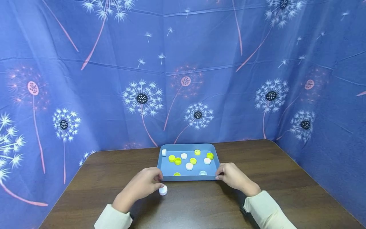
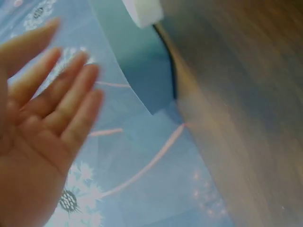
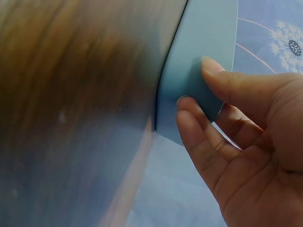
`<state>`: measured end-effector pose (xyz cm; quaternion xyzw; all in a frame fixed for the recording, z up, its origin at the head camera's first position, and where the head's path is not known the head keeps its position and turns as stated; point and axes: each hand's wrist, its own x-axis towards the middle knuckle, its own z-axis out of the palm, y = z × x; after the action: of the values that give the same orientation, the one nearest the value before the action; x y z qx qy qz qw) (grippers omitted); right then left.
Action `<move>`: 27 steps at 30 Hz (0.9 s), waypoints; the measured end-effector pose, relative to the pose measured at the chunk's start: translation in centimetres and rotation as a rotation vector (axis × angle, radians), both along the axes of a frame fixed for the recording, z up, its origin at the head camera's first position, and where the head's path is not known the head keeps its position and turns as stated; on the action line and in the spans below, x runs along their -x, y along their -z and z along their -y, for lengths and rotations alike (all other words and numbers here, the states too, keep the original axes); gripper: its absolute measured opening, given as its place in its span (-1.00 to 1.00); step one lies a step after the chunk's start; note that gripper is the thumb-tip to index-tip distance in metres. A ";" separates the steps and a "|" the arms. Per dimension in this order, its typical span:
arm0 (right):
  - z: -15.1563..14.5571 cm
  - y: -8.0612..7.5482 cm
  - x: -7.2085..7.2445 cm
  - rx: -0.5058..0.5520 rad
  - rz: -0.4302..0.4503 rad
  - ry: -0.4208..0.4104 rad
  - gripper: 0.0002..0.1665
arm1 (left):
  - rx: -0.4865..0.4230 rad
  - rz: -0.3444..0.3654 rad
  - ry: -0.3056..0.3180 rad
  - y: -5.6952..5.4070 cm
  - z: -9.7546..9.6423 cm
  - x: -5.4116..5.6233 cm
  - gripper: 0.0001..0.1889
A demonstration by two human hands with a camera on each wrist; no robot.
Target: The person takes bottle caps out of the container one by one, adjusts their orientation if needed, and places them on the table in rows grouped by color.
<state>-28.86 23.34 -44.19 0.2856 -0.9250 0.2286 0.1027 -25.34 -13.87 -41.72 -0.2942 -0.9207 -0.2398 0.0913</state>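
A shallow blue tray [image 1: 188, 178] sits on the table with white and yellow bottle caps in it. My right hand [image 1: 235, 178] is at its near right corner. In the right wrist view the thumb [image 3: 213, 66] lies on the outer wall and other fingers go round the corner, pinching the tray [image 3: 199, 28]. My left hand [image 1: 144, 184] is beside the near left corner, thumb close to a white cap [image 1: 163, 190] on the table. In the left wrist view that hand [image 2: 52, 118] has its fingers extended, apart from the tray wall [image 2: 142, 61] and white cap [image 2: 144, 12].
Inside the tray are several yellow caps, one being a cap [image 1: 177, 161] near the left, and several white ones such as a cap [image 1: 189, 166] in the middle. The brown wooden table [image 1: 194, 206] ends at a blue dandelion-print curtain [image 1: 183, 47] behind and at both sides.
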 end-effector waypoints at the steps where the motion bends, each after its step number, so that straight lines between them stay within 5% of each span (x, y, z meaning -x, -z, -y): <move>1: 0.1 0.0 0.0 0.004 0.008 -0.018 -0.87 | -0.037 -0.023 0.009 -0.1 0.0 -0.2 -0.83; 4: 0.4 0.0 0.0 0.006 0.016 -0.034 -0.86 | -0.113 -0.121 0.041 -0.8 -0.5 -0.3 -0.79; 9: 0.1 -0.2 -0.1 0.013 0.007 -0.007 -0.86 | -0.181 -0.224 0.062 -2.6 -3.0 1.4 -0.68; 15: 0.2 0.1 0.0 0.024 0.017 -0.026 -0.88 | -0.251 -0.074 -0.004 -3.0 -5.6 4.6 -0.67; 22: 0.2 0.2 0.0 0.022 0.022 -0.012 -0.86 | -0.193 0.100 -0.022 -2.1 -7.8 7.7 -0.59; 27: 0.1 -0.1 0.0 0.014 0.030 0.003 -0.86 | -0.117 0.133 -0.033 -1.2 -9.5 8.8 -0.60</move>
<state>-28.83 23.23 -44.13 0.2802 -0.9252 0.2391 0.0913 -34.14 -4.40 -40.54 -0.2566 -0.9138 -0.3105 0.0510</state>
